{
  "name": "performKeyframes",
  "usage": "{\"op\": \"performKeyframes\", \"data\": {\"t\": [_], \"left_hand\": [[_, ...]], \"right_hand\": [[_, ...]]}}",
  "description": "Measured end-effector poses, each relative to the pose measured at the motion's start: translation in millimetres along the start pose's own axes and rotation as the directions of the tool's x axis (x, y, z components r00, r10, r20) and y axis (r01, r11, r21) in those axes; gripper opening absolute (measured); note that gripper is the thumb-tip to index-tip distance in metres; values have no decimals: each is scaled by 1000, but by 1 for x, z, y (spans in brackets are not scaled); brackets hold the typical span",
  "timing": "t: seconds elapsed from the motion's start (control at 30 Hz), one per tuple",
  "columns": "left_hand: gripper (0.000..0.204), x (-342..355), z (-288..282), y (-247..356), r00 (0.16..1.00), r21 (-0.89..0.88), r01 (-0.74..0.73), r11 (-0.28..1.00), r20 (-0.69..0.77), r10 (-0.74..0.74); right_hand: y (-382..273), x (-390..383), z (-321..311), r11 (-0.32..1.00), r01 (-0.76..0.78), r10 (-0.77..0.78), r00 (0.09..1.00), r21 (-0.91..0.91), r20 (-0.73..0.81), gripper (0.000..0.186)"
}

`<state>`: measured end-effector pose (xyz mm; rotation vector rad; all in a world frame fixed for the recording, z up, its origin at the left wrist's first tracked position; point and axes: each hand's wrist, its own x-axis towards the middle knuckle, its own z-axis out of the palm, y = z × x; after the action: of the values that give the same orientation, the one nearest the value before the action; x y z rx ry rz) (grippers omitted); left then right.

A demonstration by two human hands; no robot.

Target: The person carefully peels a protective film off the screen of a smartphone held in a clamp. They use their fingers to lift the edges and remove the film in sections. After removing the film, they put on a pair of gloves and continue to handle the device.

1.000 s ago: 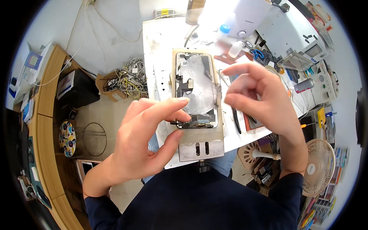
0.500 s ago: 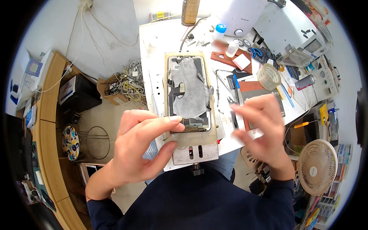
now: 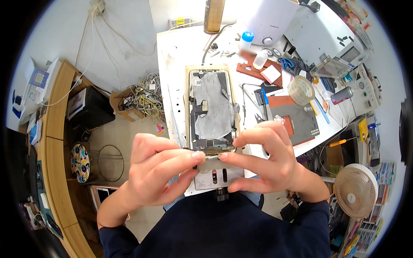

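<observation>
An opened phone, its inside covered by a torn grey film, lies face-up on a yellowish pad in a fixture. My left hand pinches the phone's lower left edge, fingertip on the rim and thumb bent below it. At the lower right corner my right hand has two fingertips on the edge, with the thumb lower down, over the fixture's metal block. A thin pale strip shows between the two hands' fingertips. The fingertips hide parts of the phone's bottom edge.
To the right on the white table lie tweezers, a tape roll, a dark mat and small bottles. A white appliance stands at the back. A fan stands at the right.
My right hand has come left from over the tools onto the phone's lower right corner. The left fingertips have shifted slightly down along the phone's edge. The whole view has tipped a little.
</observation>
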<state>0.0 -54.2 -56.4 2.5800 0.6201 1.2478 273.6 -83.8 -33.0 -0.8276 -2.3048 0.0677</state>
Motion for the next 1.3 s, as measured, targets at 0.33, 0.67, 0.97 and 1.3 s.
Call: {"op": "performKeyframes", "data": {"t": [0.33, 0.67, 0.97, 1.3], "left_hand": [[40, -9, 2, -4, 997, 87, -70, 994, -33, 73], [50, -3, -2, -6, 999, 88, -35, 996, 27, 32], [75, 1, -1, -11, 985, 122, -102, 987, 153, 83], [60, -1, -5, -24, 998, 99, -52, 994, -22, 55]], "right_hand": [[9, -5, 5, 996, 71, -72, 997, -54, -21, 47], [10, 13, -3, 997, 32, -35, 998, 67, 53, 66], [13, 8, -6, 996, 43, -46, 998, 82, 33, 67], [20, -4, -9, 999, 32, -32, 999, 9, 12, 74]]}}
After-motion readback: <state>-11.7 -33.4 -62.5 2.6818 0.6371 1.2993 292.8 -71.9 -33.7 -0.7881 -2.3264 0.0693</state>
